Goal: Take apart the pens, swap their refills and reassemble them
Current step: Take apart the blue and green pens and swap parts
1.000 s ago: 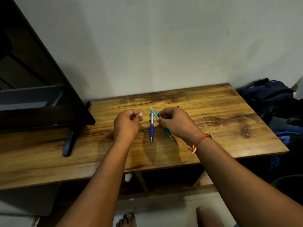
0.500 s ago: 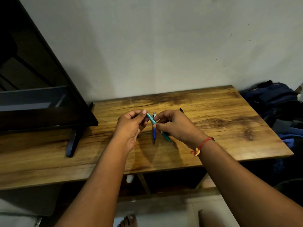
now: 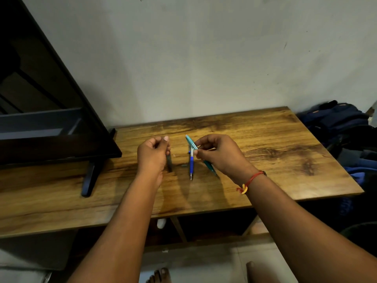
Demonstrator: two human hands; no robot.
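My right hand [image 3: 221, 155] pinches a teal pen [image 3: 191, 142] near its upper end and holds it slanted above the wooden table [image 3: 275, 160]. The pen's tip points down to the right, behind my palm. A blue and white pen [image 3: 191, 163] lies on the table just left of that hand, tip toward me. My left hand [image 3: 152, 155] hovers a short way left of both pens, fingers curled and thumb against the forefinger. A slim dark shape [image 3: 169, 163] shows under those fingers; part or shadow, I cannot tell. A tiny teal piece [image 3: 184, 165] lies beside the blue pen.
A black flat screen [image 3: 51, 127] on a stand foot [image 3: 89, 180] takes up the table's left side. The wall rises directly behind the table. Dark bags [image 3: 338, 121] are heaped on the floor to the right. My feet show below the table's front edge.
Half a second ago my left hand touched the top of the teal pen. It has since pulled away to the left, while my right hand kept hold of the pen.
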